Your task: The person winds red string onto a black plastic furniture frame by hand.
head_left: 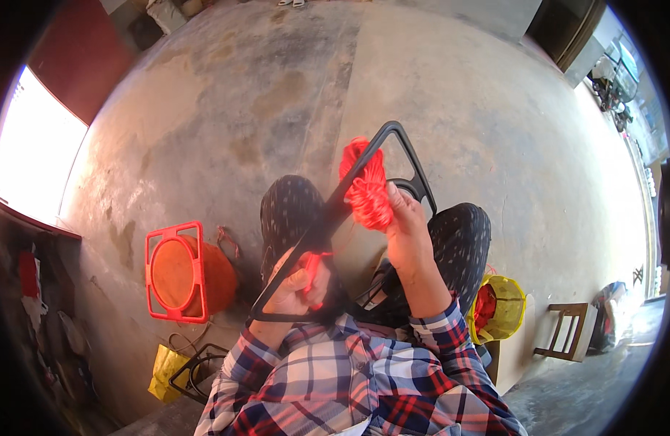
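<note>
A looped bundle of bright red cord [369, 190] is gripped in my right hand [407, 229], thumb on top, above my right knee. In front of the bundle runs one bar of a large black frame [395, 129], tilted across my lap; a dark rounded part sits inside it near my right fingers. My left hand [295, 287] is lower, over my left thigh, with its fingers curled round a blurred red piece [314, 276]. Whether that piece is cord or a handle cannot be made out. The frame's lower left corner passes close by my left wrist.
On the floor to the left stands a red frame [204, 280] with an orange drum. A yellow bag [168, 370] lies behind it. To my right are a yellow container [513, 312] holding red material and a wooden stool [567, 330]. Bare concrete [269, 80] stretches ahead.
</note>
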Available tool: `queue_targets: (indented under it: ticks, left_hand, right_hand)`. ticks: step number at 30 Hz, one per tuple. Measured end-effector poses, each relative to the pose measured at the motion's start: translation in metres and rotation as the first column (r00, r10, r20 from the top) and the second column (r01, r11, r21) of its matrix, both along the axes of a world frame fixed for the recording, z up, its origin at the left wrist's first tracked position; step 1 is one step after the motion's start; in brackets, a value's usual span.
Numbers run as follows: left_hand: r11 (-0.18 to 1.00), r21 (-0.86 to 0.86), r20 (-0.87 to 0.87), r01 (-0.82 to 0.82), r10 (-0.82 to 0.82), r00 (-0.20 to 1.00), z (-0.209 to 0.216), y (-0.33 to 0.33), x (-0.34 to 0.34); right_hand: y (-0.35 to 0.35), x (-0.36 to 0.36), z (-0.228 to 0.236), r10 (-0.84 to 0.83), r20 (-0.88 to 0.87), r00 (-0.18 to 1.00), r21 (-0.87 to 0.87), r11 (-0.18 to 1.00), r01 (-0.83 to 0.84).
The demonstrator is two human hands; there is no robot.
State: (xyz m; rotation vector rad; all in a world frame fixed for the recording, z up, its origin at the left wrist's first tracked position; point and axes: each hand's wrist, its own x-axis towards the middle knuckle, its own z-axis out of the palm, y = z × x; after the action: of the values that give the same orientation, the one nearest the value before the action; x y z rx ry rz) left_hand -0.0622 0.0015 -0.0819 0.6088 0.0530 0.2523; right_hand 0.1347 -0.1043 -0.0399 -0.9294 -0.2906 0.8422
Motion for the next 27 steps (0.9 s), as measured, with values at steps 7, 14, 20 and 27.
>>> queue_targets:
  ticks: [7, 14, 20, 27]
  left_hand:
    - [0.998, 0.021, -0.080, -0.066, 0.067, 0.995, 0.005, -0.006, -0.002]
    - [0.996, 0.078, -0.091, -0.035, 0.042, 0.995, -0.001, -0.007, -0.008]
    - [0.992, 0.067, -0.060, -0.104, 0.108, 0.992, 0.005, -0.008, -0.006]
    - [0.981, 0.020, -0.001, -0.192, 0.192, 0.981, -0.005, 0.007, -0.013]
  right_hand:
    - [0.001, -0.008, 0.014, -0.191, 0.701, 0.688, -0.056, 0.946, 0.320]
    - [0.001, -0.004, 0.014, -0.176, 0.853, 0.492, -0.021, 0.929, 0.369]
    - [-0.023, 0.022, 0.031, -0.524, 0.346, 0.778, 0.259, 0.850, 0.458]
    - [-0.064, -0.002, 0.023, 0.421, -0.113, 0.900, 0.743, 0.637, -0.204]
